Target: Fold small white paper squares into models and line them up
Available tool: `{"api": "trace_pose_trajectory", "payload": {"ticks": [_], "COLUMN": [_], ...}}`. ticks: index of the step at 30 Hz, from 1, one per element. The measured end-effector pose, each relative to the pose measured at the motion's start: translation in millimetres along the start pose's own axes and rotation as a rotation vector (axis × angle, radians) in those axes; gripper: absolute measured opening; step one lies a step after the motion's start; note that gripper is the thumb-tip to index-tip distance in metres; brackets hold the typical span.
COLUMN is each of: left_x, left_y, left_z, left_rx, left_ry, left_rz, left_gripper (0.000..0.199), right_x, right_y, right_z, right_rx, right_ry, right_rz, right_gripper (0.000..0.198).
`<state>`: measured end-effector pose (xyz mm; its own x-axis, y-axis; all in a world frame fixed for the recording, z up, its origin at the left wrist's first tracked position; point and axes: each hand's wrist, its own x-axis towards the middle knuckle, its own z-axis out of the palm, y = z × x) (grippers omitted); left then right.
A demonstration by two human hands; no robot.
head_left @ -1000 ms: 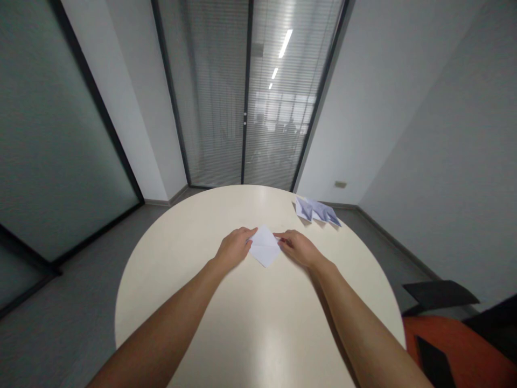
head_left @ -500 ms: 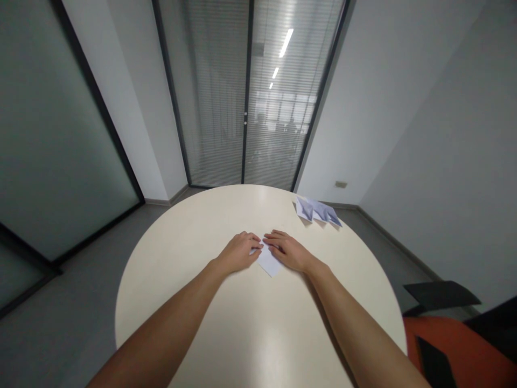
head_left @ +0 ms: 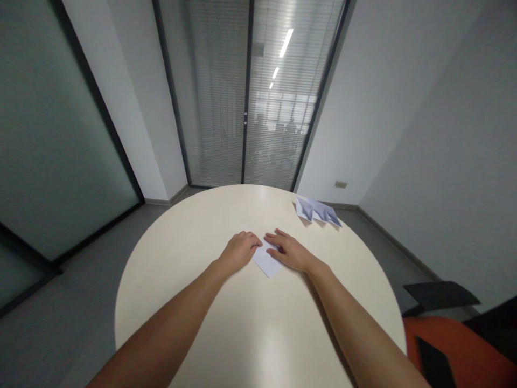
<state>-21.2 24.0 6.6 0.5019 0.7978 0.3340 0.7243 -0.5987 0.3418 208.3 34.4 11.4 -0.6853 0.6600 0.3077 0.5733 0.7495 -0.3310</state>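
Observation:
A small white sheet of paper (head_left: 267,263) lies on the round cream table (head_left: 189,231), one corner pointing toward me. At its left edge, my left hand (head_left: 241,250) has its fingers closed together, pinching the paper near its far left side. My right hand (head_left: 287,251) rests on the right part of the sheet, fingers stretched out and spread, thumb pointing left. Both hands cover parts of the paper, so its far edges and any folds there are hidden.
Several folded paper pieces (head_left: 318,211) stand near the table's far right edge. An orange chair (head_left: 456,345) with black armrests is at the lower right. Beyond the table is a glass partition (head_left: 278,134) with blinds.
My left hand's fingers have drawn together and moved slightly left, so more of the paper shows. My right hand's fingers have spread a little.

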Motion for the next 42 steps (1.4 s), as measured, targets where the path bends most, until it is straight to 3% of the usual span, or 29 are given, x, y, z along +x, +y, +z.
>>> {"api": "trace_pose_trajectory", "payload": {"ticks": [14, 24, 34, 42], "left_x": [-6, -7, -8, -7], "left_y": [4, 11, 13, 14], "left_z": [-9, -8, -8, -5], "left_rx": [0.140, 0.148, 0.052, 0.072], "left_ry": [-0.022, -0.017, -0.034, -0.043], "left_rz": [-0.068, -0.099, -0.151, 0.049], "left_gripper": [0.043, 0.028, 0.030, 0.033], "right_x": [-2, -1, -1, 0], "right_y": [4, 1, -1, -5], "right_z": [1, -1, -3, -3], "right_rx": [0.009, -0.018, -0.025, -0.019], "right_ry": [0.030, 0.018, 0.004, 0.043], "right_rz": [0.048, 0.036, 0.034, 0.033], "right_gripper": [0.038, 0.036, 0.035, 0.040]}}
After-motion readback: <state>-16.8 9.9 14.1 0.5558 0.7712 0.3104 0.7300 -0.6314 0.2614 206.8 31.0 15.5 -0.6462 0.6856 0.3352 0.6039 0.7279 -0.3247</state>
